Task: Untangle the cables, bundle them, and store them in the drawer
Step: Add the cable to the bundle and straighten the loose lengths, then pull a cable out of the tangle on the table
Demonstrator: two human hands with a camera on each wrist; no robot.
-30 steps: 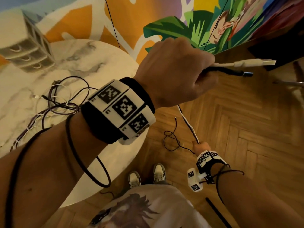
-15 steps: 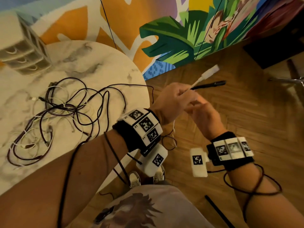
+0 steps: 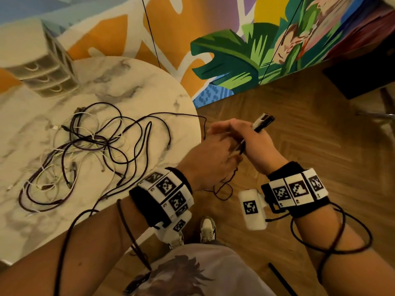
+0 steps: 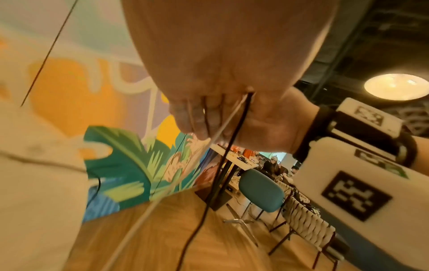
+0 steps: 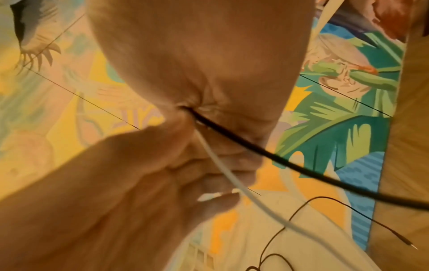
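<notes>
Both hands meet over the floor, just off the table's right edge. My right hand [image 3: 245, 144] grips a black cable [image 5: 278, 157] and a white cable [image 5: 232, 181] together; their plug ends [image 3: 264, 120] stick up out of the fist. My left hand [image 3: 232, 155] pinches the same two cables right below it. From there the cables hang down, and a black loop [image 3: 222, 189] dangles near the floor. A tangle of black and white cables [image 3: 85, 150] lies on the marble table [image 3: 149, 82]. The white drawer unit [image 3: 42, 75] stands at the table's far left, its drawers closed.
One black cable [image 3: 204, 124] droops over the table's right edge beside my left hand. A painted wall runs behind the table. A black block [image 3: 359, 80] and a metal chair leg [image 3: 376, 115] stand on the wooden floor at the right. My shoes [image 3: 207, 229] are below.
A second ago my left hand held the plug ends up high while my right hand held the cables low. The hands came together, and the right hand now grips the plug ends.
</notes>
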